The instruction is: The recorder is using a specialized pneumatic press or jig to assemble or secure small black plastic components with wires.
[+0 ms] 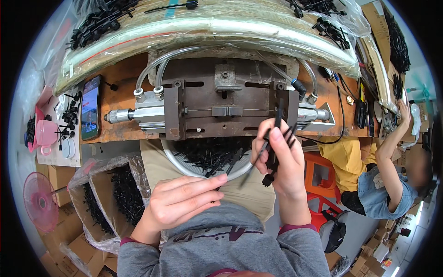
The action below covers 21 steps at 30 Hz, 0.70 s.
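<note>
My right hand (282, 154) is closed around several thin black plastic parts (272, 161), some with a knobbed end. It is in front of the right end of a brown metal fixture (203, 87). My left hand (184, 201) reaches in from the lower left, fingers stretched out and its thumb hidden. Dark bits show at its fingertips, but whether it holds them is unclear. Just beyond it, a white round basin (174, 162) on my lap carries a heap of black rod-like parts (207, 152). A small metal clamp block (226, 111) sits mid-fixture.
Air cylinders (150, 116) with clear hoses (159, 62) flank the fixture. A phone (91, 108) lies on the bench's left. Plastic-lined boxes (99, 194) of black parts and a pink fan (41, 201) stand lower left. At right, another person (385, 184) sits beside orange stools (319, 173).
</note>
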{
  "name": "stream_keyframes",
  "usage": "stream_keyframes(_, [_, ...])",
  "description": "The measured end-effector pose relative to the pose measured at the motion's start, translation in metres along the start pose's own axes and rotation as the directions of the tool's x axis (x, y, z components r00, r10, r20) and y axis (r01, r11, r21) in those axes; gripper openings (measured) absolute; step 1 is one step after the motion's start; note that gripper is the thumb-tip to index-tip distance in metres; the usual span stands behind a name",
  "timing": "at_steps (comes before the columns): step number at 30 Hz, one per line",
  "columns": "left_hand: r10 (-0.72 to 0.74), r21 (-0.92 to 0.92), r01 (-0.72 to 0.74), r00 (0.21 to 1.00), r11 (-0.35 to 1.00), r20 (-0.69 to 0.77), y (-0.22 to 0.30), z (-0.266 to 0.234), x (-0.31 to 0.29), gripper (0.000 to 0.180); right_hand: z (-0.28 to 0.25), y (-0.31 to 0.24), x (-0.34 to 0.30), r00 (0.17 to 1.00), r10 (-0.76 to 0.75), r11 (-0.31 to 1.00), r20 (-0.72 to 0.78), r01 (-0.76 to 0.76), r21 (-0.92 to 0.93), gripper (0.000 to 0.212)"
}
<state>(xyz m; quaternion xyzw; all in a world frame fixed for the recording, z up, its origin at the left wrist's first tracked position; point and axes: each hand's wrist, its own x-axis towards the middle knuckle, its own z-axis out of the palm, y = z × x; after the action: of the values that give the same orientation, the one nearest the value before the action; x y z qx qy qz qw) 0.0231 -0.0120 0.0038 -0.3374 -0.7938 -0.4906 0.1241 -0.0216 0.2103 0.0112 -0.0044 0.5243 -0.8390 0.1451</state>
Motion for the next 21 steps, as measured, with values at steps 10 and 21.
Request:
stream_keyframes(10, [0.009,-0.030,-0.009,0.999,1.000,-0.032,-0.003,0.002,0.000,0.032,-0.003,0.013,0.000,0.988,0.079,0.993,0.131,-0.090,0.077,0.016])
stream_keyframes(21, [0.010,-0.034,-0.011,1.000,0.999,-0.024,-0.004,0.004,-0.001,0.033,0.014,0.010,-0.003,0.990,0.124,0.985,0.063,-0.115,-0.127,0.018])
